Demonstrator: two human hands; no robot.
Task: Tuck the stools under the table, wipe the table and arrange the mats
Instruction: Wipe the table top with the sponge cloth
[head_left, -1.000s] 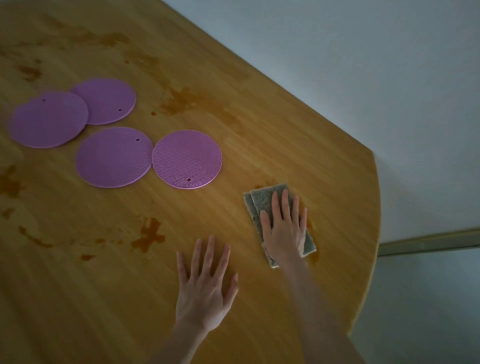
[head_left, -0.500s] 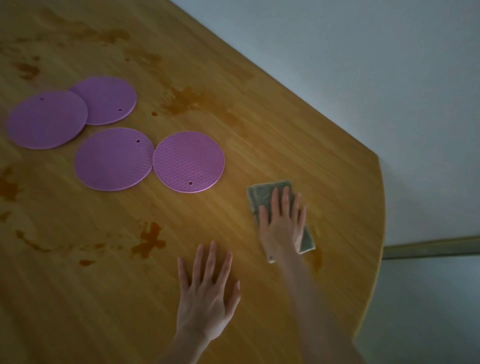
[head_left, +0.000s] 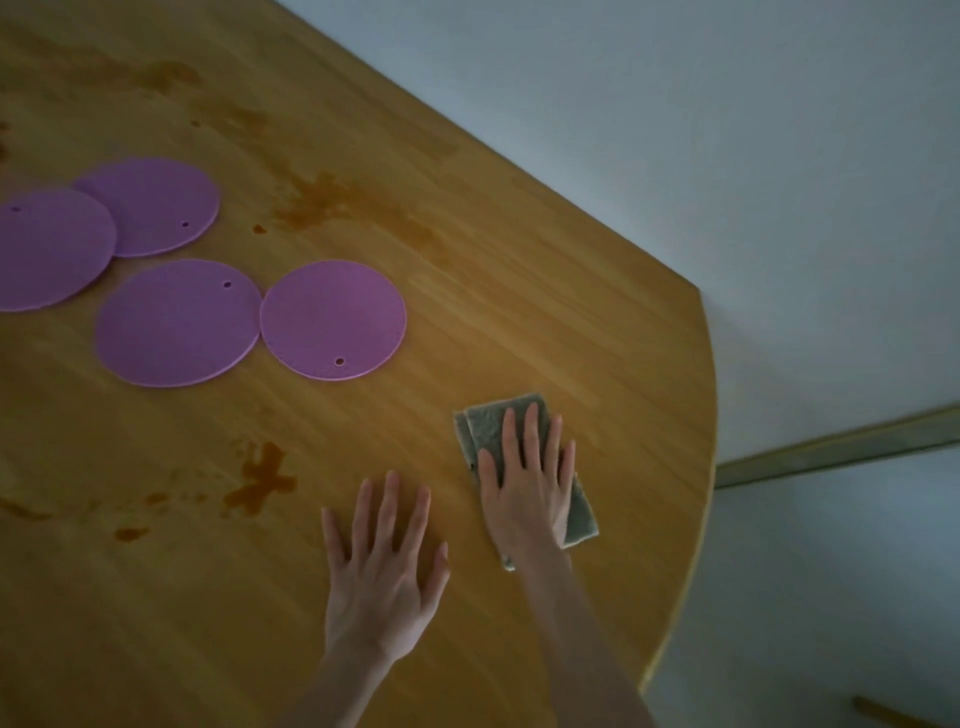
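My right hand (head_left: 527, 488) presses flat on a folded grey cloth (head_left: 485, 426) near the right edge of the wooden table (head_left: 545, 270). Beside it, to the left, my left hand (head_left: 384, 566) lies flat on the bare wood with fingers spread and holds nothing. Several round purple mats lie at the left: one (head_left: 332, 319) closest to the cloth, one (head_left: 176, 322) touching it, one (head_left: 156, 205) further back and one (head_left: 47, 249) cut by the left edge. Brown stains mark the wood, the largest (head_left: 260, 480) left of my left hand. No stool is in view.
The table's curved right edge (head_left: 704, 467) drops to a pale floor (head_left: 727, 156). A brass-coloured floor strip (head_left: 831, 441) runs off to the right. More brown smears (head_left: 332, 202) lie behind the mats.
The brown spot by the cloth's lower right edge is gone. My right hand and cloth have shifted slightly on the wood. My left hand stays flat in place.
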